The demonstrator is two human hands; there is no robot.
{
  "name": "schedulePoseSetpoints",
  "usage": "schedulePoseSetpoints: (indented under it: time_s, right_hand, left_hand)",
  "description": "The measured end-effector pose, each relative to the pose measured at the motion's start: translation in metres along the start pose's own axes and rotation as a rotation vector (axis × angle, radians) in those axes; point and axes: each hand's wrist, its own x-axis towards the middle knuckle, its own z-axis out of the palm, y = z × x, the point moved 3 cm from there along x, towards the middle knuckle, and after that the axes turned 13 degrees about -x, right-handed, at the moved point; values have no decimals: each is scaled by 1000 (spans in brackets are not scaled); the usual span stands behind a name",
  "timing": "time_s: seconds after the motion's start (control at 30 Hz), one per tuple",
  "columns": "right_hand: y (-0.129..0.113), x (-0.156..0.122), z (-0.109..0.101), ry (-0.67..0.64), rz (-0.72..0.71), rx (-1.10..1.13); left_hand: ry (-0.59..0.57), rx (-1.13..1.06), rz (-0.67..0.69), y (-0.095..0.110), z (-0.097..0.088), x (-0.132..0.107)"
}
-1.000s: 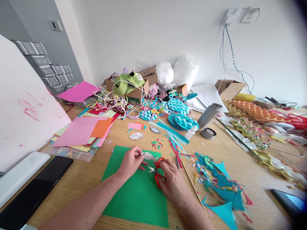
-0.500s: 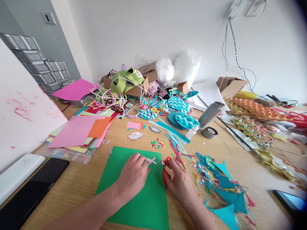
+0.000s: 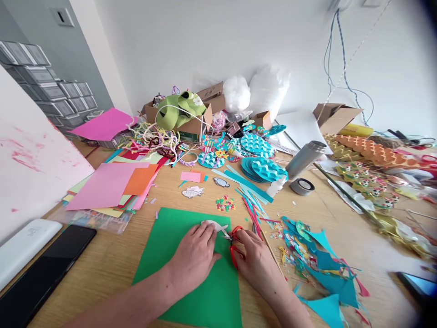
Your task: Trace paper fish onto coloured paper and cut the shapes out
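Observation:
My left hand [image 3: 198, 248] lies flat on a green paper sheet [image 3: 191, 291], fingers stretched out and thumb apart. Its fingertips press on a small white paper fish cutout [image 3: 214, 225], whose forked tail shows to the right. Wrapped round red-handled scissors [image 3: 233, 248] is my right hand [image 3: 254, 255], at the sheet's right edge. The small blades point left and come close to the fish's tail; whether they touch it I cannot tell. Beyond the sheet lie a fish drawing cutout [image 3: 193, 192], a grey-blue fish cutout [image 3: 221, 182] and a pile of confetti [image 3: 225, 203].
Teal scraps [image 3: 331, 273] and shreds spread right of my right hand. Coloured paper sheets [image 3: 105, 182] and a black phone [image 3: 48, 269] lie left. Farther back are a metal flask [image 3: 305, 159], a tape roll [image 3: 302, 186], a glue bottle [image 3: 276, 187] and blue discs [image 3: 262, 169].
My left hand has gone from bent fingers at the fish to lying flat over it. The scissors' blades have turned towards the tail, and the view has shifted slightly.

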Motion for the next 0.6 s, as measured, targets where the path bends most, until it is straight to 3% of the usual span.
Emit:
schedulePoseSetpoints:
  time_s: [0.37, 0.6]
  right_hand:
    - [3, 0, -2, 75, 42, -27]
    - [-8, -1, -2, 39, 0, 20]
  left_hand:
    - [8, -29, -12, -2, 4, 3]
    - [15, -20, -30, -4, 8, 3]
